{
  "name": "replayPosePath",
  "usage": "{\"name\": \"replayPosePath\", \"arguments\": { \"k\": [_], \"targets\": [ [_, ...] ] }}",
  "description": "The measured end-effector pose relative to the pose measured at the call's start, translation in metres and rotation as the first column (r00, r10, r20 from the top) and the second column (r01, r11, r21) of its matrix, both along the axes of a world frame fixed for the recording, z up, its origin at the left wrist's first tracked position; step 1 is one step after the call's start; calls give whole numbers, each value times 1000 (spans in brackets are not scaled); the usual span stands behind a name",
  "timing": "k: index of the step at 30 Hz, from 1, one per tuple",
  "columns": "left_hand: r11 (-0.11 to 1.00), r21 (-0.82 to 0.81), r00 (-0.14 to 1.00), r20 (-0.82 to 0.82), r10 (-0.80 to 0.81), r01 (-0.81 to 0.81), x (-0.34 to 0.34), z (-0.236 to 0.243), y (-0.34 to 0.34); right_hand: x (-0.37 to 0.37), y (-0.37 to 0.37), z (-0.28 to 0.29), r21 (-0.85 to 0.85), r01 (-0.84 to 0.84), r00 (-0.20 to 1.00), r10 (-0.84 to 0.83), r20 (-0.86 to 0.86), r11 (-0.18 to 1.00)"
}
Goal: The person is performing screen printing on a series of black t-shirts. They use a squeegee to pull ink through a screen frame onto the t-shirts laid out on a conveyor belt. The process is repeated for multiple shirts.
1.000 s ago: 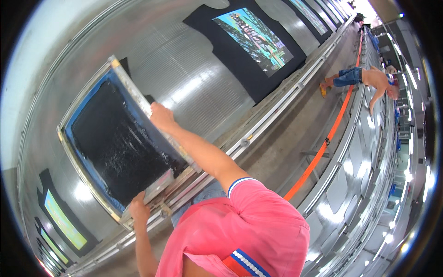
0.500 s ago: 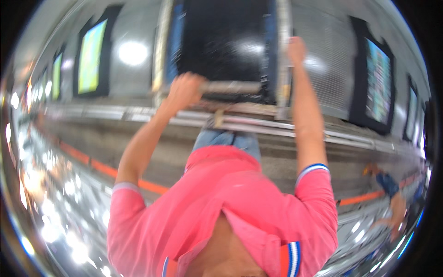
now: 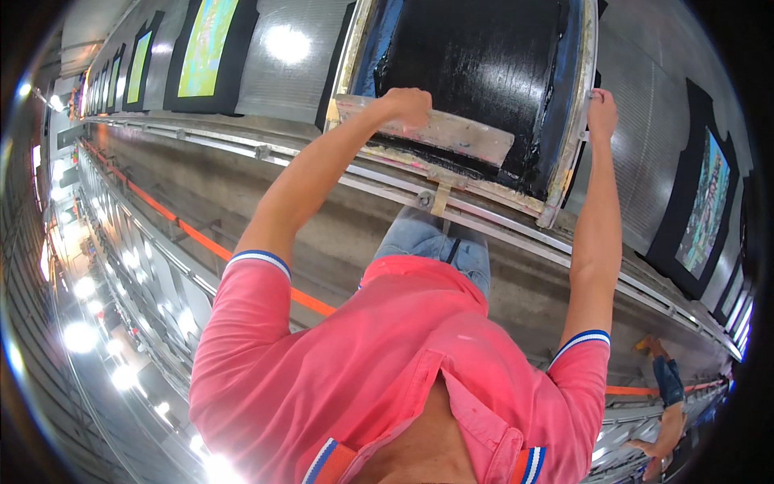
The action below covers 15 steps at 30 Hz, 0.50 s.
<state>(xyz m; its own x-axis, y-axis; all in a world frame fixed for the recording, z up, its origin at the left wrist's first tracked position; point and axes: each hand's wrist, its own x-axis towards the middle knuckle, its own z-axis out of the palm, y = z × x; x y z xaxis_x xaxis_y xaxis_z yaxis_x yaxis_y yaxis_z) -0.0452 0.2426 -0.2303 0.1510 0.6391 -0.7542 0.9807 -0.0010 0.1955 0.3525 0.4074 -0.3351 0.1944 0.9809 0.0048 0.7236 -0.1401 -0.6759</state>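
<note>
A screen printing frame [image 3: 587,85] lies in front of me, its mesh covered with glossy black ink [image 3: 476,64]. Across the near end of the mesh is a long, pale, stained squeegee [image 3: 472,139]. My left hand [image 3: 405,108] is closed over the squeegee's top edge, left of its middle. My right hand [image 3: 601,114] grips the frame's right rail, fingertips at its outer side. The squeegee hides part of the ink along the near end.
Black shirts with colourful prints lie along the grey table on both sides, including a yellow-green print [image 3: 208,48] and a bluish one [image 3: 709,206]. A metal rail [image 3: 500,228] borders the table's near edge. Another person [image 3: 667,395] is at the far right.
The view has turned, so the frame now appears slanted and farther right. More of the squeegee's broad face shows. My left hand stays on the squeegee, my right at the frame's right rail.
</note>
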Motion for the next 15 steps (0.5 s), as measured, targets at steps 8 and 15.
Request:
{"name": "replayPosePath", "arguments": {
  "k": [8, 15],
  "targets": [
    [930, -212, 950, 155, -272, 301, 0, 34, 46, -2, -43, 26, -37, 9, 972, 0, 235, 999],
    [919, 393, 996, 73, -55, 22, 10, 54, 116, -127, -21, 186, -268, -756, 544, 801, 249, 597]
  ]
}}
